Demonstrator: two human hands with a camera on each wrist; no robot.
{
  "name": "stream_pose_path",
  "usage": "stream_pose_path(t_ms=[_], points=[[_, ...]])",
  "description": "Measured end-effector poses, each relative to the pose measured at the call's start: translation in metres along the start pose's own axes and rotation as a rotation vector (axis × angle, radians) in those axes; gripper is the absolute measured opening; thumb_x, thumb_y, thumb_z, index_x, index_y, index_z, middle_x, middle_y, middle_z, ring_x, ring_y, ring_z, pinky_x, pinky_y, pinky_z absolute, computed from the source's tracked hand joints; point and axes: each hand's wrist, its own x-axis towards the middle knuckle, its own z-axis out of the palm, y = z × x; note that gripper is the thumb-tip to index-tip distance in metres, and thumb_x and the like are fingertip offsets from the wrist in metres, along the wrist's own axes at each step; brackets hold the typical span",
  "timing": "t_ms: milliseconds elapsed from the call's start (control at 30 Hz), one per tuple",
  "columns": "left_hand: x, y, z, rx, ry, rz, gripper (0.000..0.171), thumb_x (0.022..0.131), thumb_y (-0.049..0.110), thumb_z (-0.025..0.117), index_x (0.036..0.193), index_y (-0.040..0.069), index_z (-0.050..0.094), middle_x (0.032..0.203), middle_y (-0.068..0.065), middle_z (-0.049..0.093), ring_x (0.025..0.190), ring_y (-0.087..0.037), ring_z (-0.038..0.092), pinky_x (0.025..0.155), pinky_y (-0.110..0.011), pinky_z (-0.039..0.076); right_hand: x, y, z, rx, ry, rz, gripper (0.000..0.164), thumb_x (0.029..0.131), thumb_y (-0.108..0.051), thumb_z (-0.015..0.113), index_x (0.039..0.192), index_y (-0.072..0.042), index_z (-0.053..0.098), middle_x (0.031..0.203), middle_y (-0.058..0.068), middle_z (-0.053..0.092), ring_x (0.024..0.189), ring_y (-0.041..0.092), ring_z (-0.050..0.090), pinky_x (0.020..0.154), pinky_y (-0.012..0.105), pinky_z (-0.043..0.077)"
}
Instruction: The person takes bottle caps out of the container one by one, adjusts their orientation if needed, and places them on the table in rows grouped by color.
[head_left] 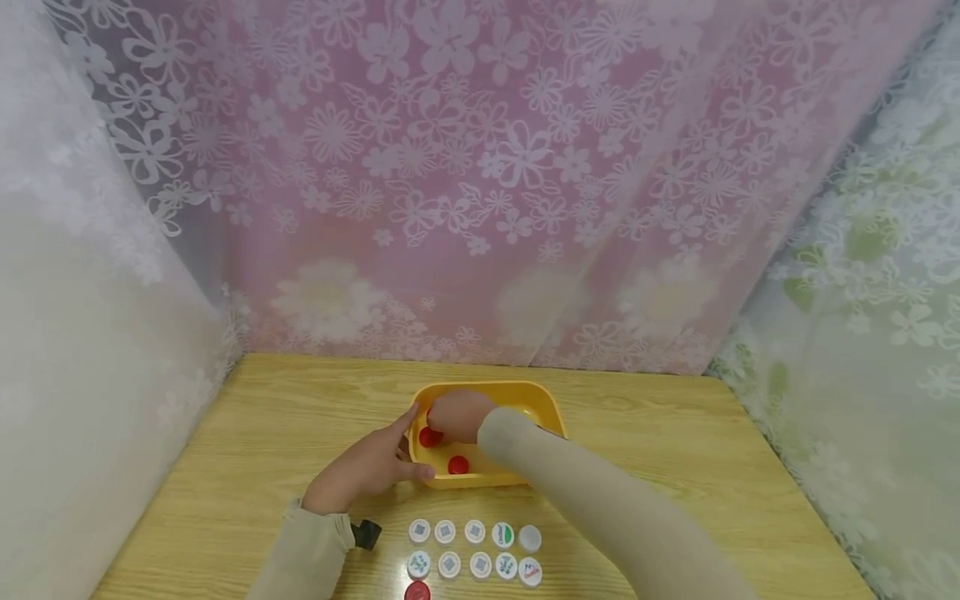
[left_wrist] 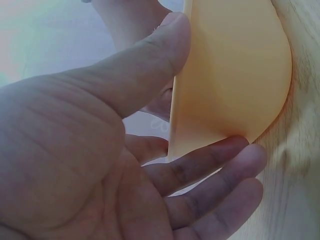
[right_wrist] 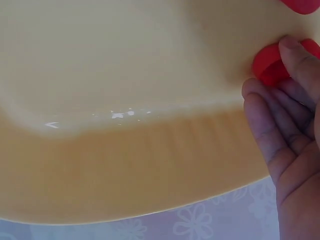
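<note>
A yellow plastic tray (head_left: 546, 400) stands on the table, with red bottle caps (head_left: 458, 465) lying in it. My left hand (head_left: 365, 468) holds the tray's left end, its thumb toward the front edge and its fingers along the side. The left wrist view shows the thumb at the rim and the fingertips against the outer wall. Inside the tray, at its left end, my right hand (head_left: 459, 415) pinches a red bottle cap (right_wrist: 269, 64) between thumb and fingers, open side partly visible. Another red cap (right_wrist: 303, 4) shows at the top corner of the right wrist view.
Two rows of white bottle caps (head_left: 475, 531), several with printed marks, lie in front of the tray. Nearer the front edge is a red cap (head_left: 417, 591). Flowered curtains (head_left: 450, 208) close off the back and both sides of the wooden table (head_left: 660, 442).
</note>
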Motion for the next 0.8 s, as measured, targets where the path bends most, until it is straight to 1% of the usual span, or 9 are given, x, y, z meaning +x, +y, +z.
stream_pose_path(t_ms=[133, 367, 600, 800], points=[[0.0003, -0.0012, -0.0001, 0.0, 0.002, 0.013, 0.115, 0.083, 0.054, 0.082, 0.168, 0.017, 0.014, 0.1, 0.001, 0.061, 0.083, -0.016, 0.058, 0.075, -0.037, 0.049, 0.0011, -0.0002, -0.0011, -0.003, -0.006, -0.001, 0.013, 0.099, -0.036, 0.072, 0.096, -0.024, 0.077, 0.071, -0.009, 0.059, 0.068, 0.012, 0.053, 0.073, 0.021, 0.044], [0.0006, -0.0007, 0.0001, -0.001, -0.001, 0.007, 0.114, 0.084, 0.05, 0.082, 0.168, 0.018, 0.013, 0.099, 0.001, 0.061, 0.083, -0.016, 0.058, 0.074, -0.036, 0.049, 0.0008, -0.0013, -0.0005, -0.014, 0.0, 0.005, 0.014, 0.099, -0.036, 0.071, 0.098, -0.025, 0.078, 0.071, -0.009, 0.058, 0.067, 0.011, 0.053, 0.072, 0.02, 0.045], [-0.0008, 0.0012, -0.0006, -0.003, -0.004, 0.01, 0.112, 0.085, 0.05, 0.081, 0.168, 0.018, 0.013, 0.102, 0.002, 0.063, 0.087, -0.014, 0.06, 0.079, -0.038, 0.05, -0.001, -0.0035, 0.0003, -0.026, 0.031, 0.03, 0.014, 0.098, -0.037, 0.073, 0.102, -0.025, 0.08, 0.072, -0.009, 0.061, 0.067, 0.012, 0.054, 0.075, 0.019, 0.047], [-0.0017, 0.001, -0.0006, -0.007, -0.002, 0.007, 0.113, 0.085, 0.051, 0.081, 0.168, 0.017, 0.014, 0.106, 0.0, 0.064, 0.089, -0.014, 0.06, 0.084, -0.041, 0.051, -0.0004, -0.0049, -0.0003, -0.018, 0.026, 0.031, 0.015, 0.097, -0.037, 0.073, 0.102, -0.025, 0.08, 0.073, -0.009, 0.061, 0.069, 0.012, 0.054, 0.077, 0.019, 0.048]])
